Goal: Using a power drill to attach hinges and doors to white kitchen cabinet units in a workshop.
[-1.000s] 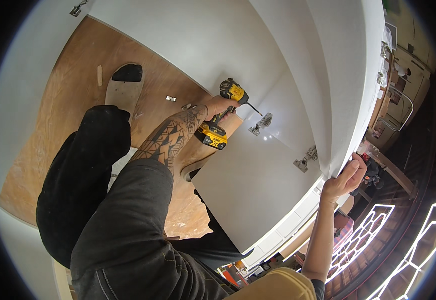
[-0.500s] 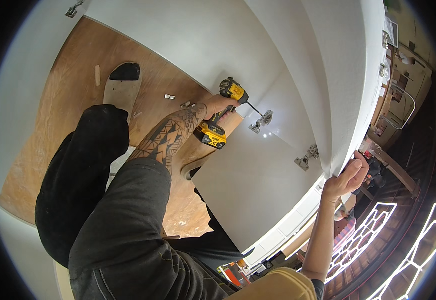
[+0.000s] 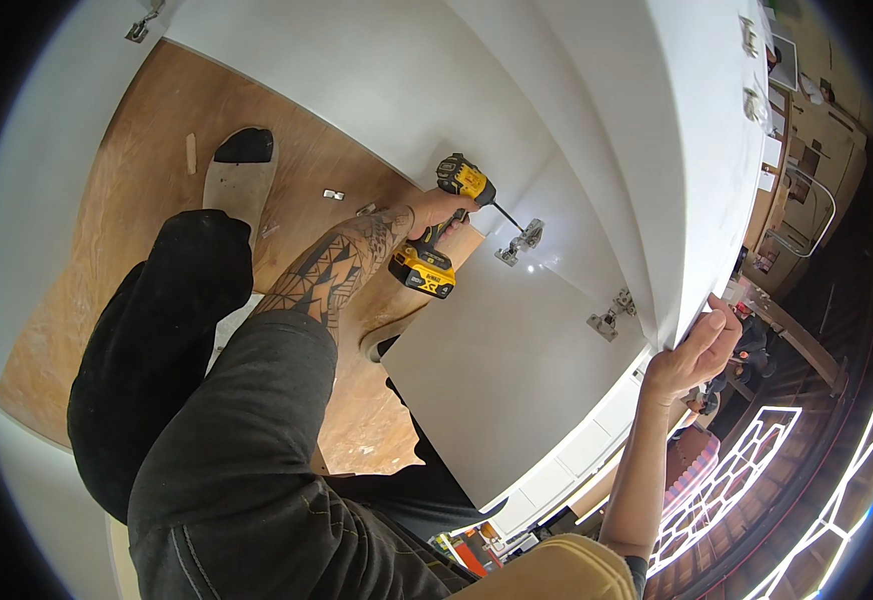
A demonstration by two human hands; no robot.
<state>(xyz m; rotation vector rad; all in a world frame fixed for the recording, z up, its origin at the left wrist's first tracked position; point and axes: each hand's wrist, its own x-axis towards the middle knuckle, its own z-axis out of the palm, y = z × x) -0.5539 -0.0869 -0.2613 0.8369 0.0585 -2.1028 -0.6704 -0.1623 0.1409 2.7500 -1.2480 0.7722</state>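
Note:
My left hand (image 3: 440, 209), on a tattooed forearm, is wrapped round the grip of a yellow and black cordless drill (image 3: 467, 181). The drill's long bit points right and down, its tip at a metal cabinet hinge (image 3: 520, 243) on the white panel. Light from the drill falls around that hinge. A second metal hinge (image 3: 612, 314) sits lower right on the same panel. My right hand (image 3: 698, 354) is closed over the edge of a tall white door (image 3: 691, 170), thumb towards me, with the other fingers partly hidden behind the edge.
Wooden flooring (image 3: 96, 300) lies at the left, with a shoe (image 3: 241, 175), a wood sliver (image 3: 191, 153) and a small metal piece (image 3: 333, 194). Another hinge (image 3: 140, 27) shows at the top left. Bright hexagon-patterned lights (image 3: 736, 480) and workshop clutter appear beyond the door.
The white door's upper part has shifted slightly left in the view. Both hands keep their holds, and the drill bit stays at the same hinge.

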